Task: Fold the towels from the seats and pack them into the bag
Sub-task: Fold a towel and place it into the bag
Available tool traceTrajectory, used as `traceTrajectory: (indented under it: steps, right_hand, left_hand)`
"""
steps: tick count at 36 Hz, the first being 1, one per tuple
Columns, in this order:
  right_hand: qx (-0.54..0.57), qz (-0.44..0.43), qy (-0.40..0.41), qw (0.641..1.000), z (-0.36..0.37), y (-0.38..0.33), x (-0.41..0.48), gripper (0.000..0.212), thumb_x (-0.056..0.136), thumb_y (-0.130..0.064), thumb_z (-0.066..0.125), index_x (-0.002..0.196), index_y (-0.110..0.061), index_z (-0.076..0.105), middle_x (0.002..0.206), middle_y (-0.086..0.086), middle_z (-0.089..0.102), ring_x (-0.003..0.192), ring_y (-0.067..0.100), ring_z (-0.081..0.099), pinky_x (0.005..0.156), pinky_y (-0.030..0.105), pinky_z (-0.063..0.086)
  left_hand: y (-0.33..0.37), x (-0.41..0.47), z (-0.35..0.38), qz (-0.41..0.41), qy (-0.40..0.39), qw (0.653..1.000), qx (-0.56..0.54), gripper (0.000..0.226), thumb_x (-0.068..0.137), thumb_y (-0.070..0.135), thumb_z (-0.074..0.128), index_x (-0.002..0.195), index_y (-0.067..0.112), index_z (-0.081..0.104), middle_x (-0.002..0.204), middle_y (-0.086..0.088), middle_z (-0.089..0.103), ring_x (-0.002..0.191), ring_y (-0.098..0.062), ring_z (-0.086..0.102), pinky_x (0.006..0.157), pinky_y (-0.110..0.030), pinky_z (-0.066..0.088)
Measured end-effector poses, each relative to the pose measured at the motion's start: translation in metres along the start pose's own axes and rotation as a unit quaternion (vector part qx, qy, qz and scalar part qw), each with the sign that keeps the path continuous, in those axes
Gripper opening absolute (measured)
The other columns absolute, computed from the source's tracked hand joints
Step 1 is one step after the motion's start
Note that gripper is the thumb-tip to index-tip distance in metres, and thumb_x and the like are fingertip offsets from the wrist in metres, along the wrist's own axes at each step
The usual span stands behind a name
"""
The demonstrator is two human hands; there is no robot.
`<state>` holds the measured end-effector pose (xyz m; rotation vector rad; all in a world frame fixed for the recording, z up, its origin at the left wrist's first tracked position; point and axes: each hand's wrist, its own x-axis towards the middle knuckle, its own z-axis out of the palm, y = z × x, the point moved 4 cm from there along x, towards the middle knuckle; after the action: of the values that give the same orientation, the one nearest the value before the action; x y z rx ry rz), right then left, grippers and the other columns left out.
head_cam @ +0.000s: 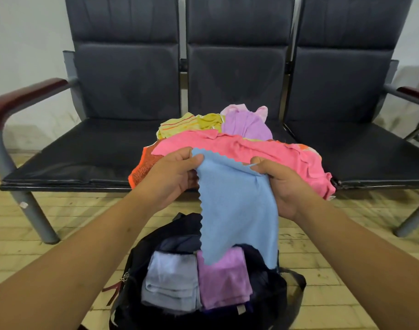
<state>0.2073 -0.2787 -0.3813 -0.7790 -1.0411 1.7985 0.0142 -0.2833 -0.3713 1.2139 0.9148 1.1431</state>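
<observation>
A light blue towel (237,210) with a zigzag edge hangs between my hands, over the open bag. My left hand (172,179) pinches its top left corner and my right hand (280,186) grips its top right corner. On the middle seat (282,134) lies a heap of unfolded towels: a pink towel (251,148) on top, an orange towel (144,167) at the left, a yellow striped towel (187,125) and a lilac towel (246,125) behind. The dark bag (137,270) stands on the floor below, holding a folded pale blue towel (172,282) and a folded purple towel (222,282).
Three joined black seats stand against a white wall, the left seat (84,151) and the right seat (370,151) bare. Wooden armrests (20,98) stick out at both ends. Grey metal legs (35,210) reach a pale wooden floor (49,246).
</observation>
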Motion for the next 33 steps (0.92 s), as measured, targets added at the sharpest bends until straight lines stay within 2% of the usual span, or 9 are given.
traceTrajectory:
  steps: [2,6,8,15,18,20,25,30,33]
  right_hand:
    - [0.019,0.014,-0.013,1.000,0.002,0.002,0.000,0.029,0.081,-0.005,0.052,0.055,-0.017,0.049,0.058,-0.001,0.056,0.053,0.013,0.059,0.051,0.019,0.049]
    - [0.029,0.027,-0.013,0.999,0.001,0.007,0.001,0.018,0.068,-0.007,0.057,0.061,-0.017,0.044,0.060,0.001,0.049,0.055,0.015,0.055,0.054,0.023,0.049]
    - [0.011,0.020,-0.003,1.000,-0.004,0.007,0.002,0.023,0.065,-0.010,0.060,0.064,-0.019,0.039,0.064,0.000,0.044,0.060,0.016,0.050,0.060,0.027,0.044]
    - [-0.071,-0.051,0.038,0.995,-0.010,0.000,0.001,0.031,0.073,-0.010,0.054,0.056,-0.021,0.030,0.058,-0.005,0.030,0.053,0.010,0.030,0.054,0.027,0.029]
    - [-0.079,-0.054,0.045,0.994,-0.009,-0.003,0.000,0.033,0.081,-0.009,0.061,0.061,-0.018,0.036,0.063,0.001,0.037,0.056,0.013,0.037,0.056,0.028,0.033]
    - [-0.111,-0.051,0.061,0.991,-0.011,-0.005,-0.001,0.029,0.089,0.002,0.059,0.070,-0.015,0.046,0.066,0.005,0.053,0.059,0.017,0.048,0.055,0.029,0.039]
    - [-0.283,-0.076,0.109,0.950,-0.025,-0.012,-0.008,0.024,0.090,0.009,0.061,0.110,-0.005,0.062,0.081,0.018,0.069,0.065,0.018,0.064,0.059,0.027,0.056]
    - [-0.346,-0.076,0.100,0.930,-0.036,-0.018,-0.008,0.013,0.092,0.001,0.065,0.104,0.004,0.068,0.076,0.023,0.068,0.057,0.017,0.067,0.059,0.023,0.058]
    - [-0.476,-0.068,0.055,0.875,-0.034,-0.018,-0.006,0.011,0.089,-0.008,0.072,0.091,0.003,0.073,0.065,0.008,0.067,0.052,0.007,0.056,0.056,0.015,0.047]
  left_hand:
    - [-0.001,-0.001,0.000,-0.002,-0.003,1.000,0.006,0.020,0.102,0.012,0.048,0.111,-0.001,0.059,0.087,-0.009,0.064,0.071,-0.018,0.057,0.066,-0.026,0.052]
    - [-0.002,-0.003,0.001,-0.002,-0.014,1.000,0.019,0.018,0.102,0.013,0.048,0.105,0.000,0.060,0.083,-0.007,0.063,0.069,-0.017,0.056,0.066,-0.026,0.052]
    - [-0.002,-0.004,0.001,-0.002,-0.016,1.000,0.015,0.018,0.102,0.012,0.048,0.108,0.000,0.059,0.082,-0.006,0.064,0.067,-0.015,0.057,0.064,-0.024,0.053]
    - [-0.002,-0.007,0.005,0.009,-0.003,1.000,0.019,0.017,0.101,0.011,0.048,0.112,0.001,0.056,0.083,-0.007,0.062,0.068,-0.015,0.057,0.065,-0.024,0.053]
    - [-0.002,-0.007,0.003,0.014,0.013,0.999,0.031,0.016,0.102,0.013,0.049,0.112,0.002,0.055,0.092,-0.014,0.059,0.076,-0.021,0.057,0.069,-0.027,0.054]
    - [-0.001,-0.006,-0.002,0.016,0.037,0.998,0.051,0.017,0.102,0.014,0.049,0.107,-0.002,0.055,0.095,-0.015,0.054,0.079,-0.025,0.053,0.069,-0.029,0.053]
    - [0.004,-0.008,-0.017,0.026,0.107,0.987,0.117,0.033,0.096,0.026,0.057,0.082,-0.001,0.043,0.087,-0.008,0.043,0.082,-0.025,0.037,0.074,-0.043,0.036]
    - [0.012,-0.011,-0.027,0.059,0.175,0.951,0.248,0.032,0.100,0.027,0.053,0.074,0.016,0.038,0.069,-0.007,0.030,0.058,-0.015,0.028,0.055,-0.032,0.027]
    - [0.011,-0.011,-0.031,0.063,0.179,0.936,0.295,0.029,0.101,0.027,0.052,0.077,0.016,0.039,0.067,-0.003,0.030,0.055,-0.012,0.027,0.053,-0.031,0.027]
